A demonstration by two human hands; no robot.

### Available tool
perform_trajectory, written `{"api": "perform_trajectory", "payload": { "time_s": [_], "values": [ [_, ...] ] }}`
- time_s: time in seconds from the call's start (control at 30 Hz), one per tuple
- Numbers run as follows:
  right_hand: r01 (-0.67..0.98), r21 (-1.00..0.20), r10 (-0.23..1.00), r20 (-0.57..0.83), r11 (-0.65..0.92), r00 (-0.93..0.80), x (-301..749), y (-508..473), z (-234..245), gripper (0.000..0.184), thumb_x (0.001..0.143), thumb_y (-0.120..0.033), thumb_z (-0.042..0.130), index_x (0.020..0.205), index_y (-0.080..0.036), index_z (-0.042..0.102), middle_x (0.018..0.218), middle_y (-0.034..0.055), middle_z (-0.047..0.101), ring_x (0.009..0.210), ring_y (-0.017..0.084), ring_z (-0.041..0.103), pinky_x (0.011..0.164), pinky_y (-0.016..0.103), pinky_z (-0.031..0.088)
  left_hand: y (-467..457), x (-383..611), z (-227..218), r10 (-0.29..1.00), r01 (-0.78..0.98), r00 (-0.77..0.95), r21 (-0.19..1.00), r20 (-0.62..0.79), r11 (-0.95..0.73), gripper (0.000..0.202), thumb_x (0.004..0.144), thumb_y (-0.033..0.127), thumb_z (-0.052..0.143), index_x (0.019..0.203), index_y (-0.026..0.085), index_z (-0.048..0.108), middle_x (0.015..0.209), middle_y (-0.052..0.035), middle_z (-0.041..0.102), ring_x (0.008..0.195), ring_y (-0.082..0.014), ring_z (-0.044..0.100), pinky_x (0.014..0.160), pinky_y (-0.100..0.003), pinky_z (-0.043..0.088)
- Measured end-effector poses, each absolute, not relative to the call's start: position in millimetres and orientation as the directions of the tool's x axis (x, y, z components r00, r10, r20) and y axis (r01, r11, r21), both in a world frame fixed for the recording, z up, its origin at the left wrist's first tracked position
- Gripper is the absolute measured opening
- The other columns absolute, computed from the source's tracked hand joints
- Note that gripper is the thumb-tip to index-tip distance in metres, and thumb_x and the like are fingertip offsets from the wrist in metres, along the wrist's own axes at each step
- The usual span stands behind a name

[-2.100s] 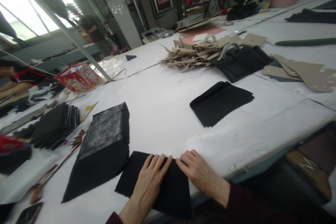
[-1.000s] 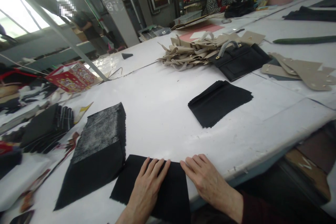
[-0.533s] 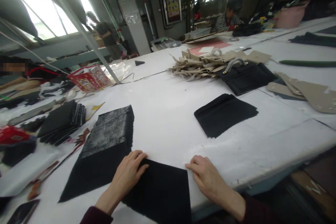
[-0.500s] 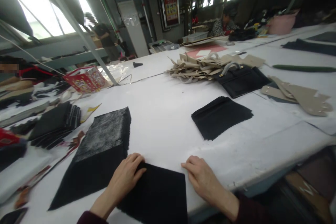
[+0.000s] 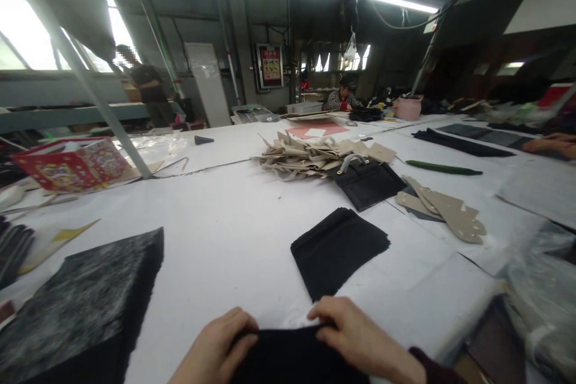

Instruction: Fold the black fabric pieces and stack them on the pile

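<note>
A piece of black fabric (image 5: 288,355) lies at the bottom middle of the view, its lower part cut off by the frame. My left hand (image 5: 225,339) grips its far left corner between thumb and fingers. On the far right corner, my right hand (image 5: 348,333) is closed in a pinch. Just beyond the right hand is a stack of black fabric pieces (image 5: 339,249) on the white table. Off to the left lies a larger black fabric stack (image 5: 90,294) with a mottled grey top.
The white table (image 5: 216,222) holds a heap of beige straps and pieces (image 5: 306,156), a black handbag (image 5: 371,183), beige cut pieces (image 5: 450,207) and a cucumber-like green object (image 5: 443,167). A metal pole (image 5: 108,114) rises beside a red box (image 5: 72,162). People are in the background.
My right hand has come onto the fabric's far right corner and pinches it. The left hand keeps its hold on the left corner. The view has tilted up and turned right.
</note>
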State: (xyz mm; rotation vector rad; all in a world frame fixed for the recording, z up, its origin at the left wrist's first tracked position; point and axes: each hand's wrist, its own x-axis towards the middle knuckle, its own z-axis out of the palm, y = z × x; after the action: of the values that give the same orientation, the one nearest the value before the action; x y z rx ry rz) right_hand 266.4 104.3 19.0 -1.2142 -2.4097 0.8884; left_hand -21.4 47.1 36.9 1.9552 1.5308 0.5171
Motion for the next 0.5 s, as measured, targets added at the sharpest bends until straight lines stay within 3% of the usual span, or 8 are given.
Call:
{"api": "perform_trajectory", "payload": {
  "time_s": [0.07,0.13,0.17,0.23,0.3,0.37,0.5],
  "values": [
    [0.696,-0.520,0.799,-0.040,0.496,-0.600,301,151,49,0.029,0.078,-0.008,0.055,0.096,-0.027,0.069,0.097,-0.0009,0.069,0.092,0.016,0.062,0.081,0.025,0.043,82,22,41,0.975,0.689,0.214,0.717,-0.062,-0.106,0.013,0.087,0.024,0.053,0.082,0.022,0.065,0.081,0.0008,0.068,0.077,-0.0159,0.063,0.073,-0.025,0.047],
    [0.808,-0.274,0.834,-0.037,0.521,-0.550,325,199,71,0.025,0.079,-0.010,0.055,0.093,-0.026,0.070,0.096,0.0004,0.068,0.093,0.017,0.061,0.082,0.027,0.040,118,62,43,0.989,0.666,0.139,0.744,-0.054,-0.053,0.011,0.085,0.024,0.056,0.080,0.020,0.064,0.076,0.0000,0.066,0.074,-0.0169,0.062,0.070,-0.028,0.046],
    [0.848,-0.153,0.854,-0.038,0.508,-0.518,332,222,77,0.024,0.080,-0.011,0.055,0.092,-0.025,0.070,0.095,0.0012,0.069,0.093,0.018,0.061,0.082,0.028,0.039,136,79,43,0.995,0.675,0.095,0.734,0.003,-0.067,0.009,0.085,0.023,0.057,0.080,0.019,0.064,0.079,-0.0010,0.066,0.078,-0.0178,0.061,0.073,-0.030,0.046],
    [0.885,-0.036,0.885,-0.014,0.464,-0.465,337,262,79,0.023,0.080,-0.010,0.054,0.090,-0.023,0.071,0.094,0.0048,0.069,0.094,0.020,0.060,0.082,0.031,0.036,168,105,40,0.989,0.713,0.016,0.692,0.145,-0.113,0.005,0.082,0.020,0.061,0.078,0.018,0.063,0.095,-0.0052,0.066,0.094,-0.0216,0.059,0.084,-0.035,0.044],
    [0.904,0.007,0.904,0.022,0.428,-0.428,333,290,71,0.026,0.081,-0.008,0.051,0.092,-0.019,0.071,0.093,0.0090,0.068,0.095,0.022,0.059,0.084,0.034,0.035,195,117,33,0.973,0.741,-0.038,0.660,0.227,-0.125,0.006,0.081,0.017,0.063,0.075,0.017,0.061,0.114,-0.0097,0.061,0.110,-0.0261,0.053,0.094,-0.041,0.040],
    [0.914,0.039,0.911,0.072,0.405,-0.407,323,307,56,0.032,0.081,-0.005,0.047,0.099,-0.016,0.070,0.099,0.0128,0.067,0.101,0.024,0.057,0.086,0.036,0.034,214,121,23,0.973,0.748,-0.070,0.656,0.219,-0.094,0.007,0.080,0.014,0.062,0.074,0.016,0.059,0.123,-0.0131,0.057,0.116,-0.0291,0.048,0.097,-0.044,0.037],
    [0.905,0.037,0.893,0.153,0.424,-0.424,302,311,16,0.048,0.081,-0.002,0.040,0.122,-0.015,0.061,0.123,0.0151,0.061,0.117,0.026,0.051,0.095,0.038,0.033,226,114,6,0.980,0.746,-0.123,0.666,0.157,-0.013,0.013,0.079,0.013,0.063,0.091,0.016,0.059,0.108,-0.0130,0.060,0.107,-0.0272,0.053,0.092,-0.043,0.041]
  ]
}}
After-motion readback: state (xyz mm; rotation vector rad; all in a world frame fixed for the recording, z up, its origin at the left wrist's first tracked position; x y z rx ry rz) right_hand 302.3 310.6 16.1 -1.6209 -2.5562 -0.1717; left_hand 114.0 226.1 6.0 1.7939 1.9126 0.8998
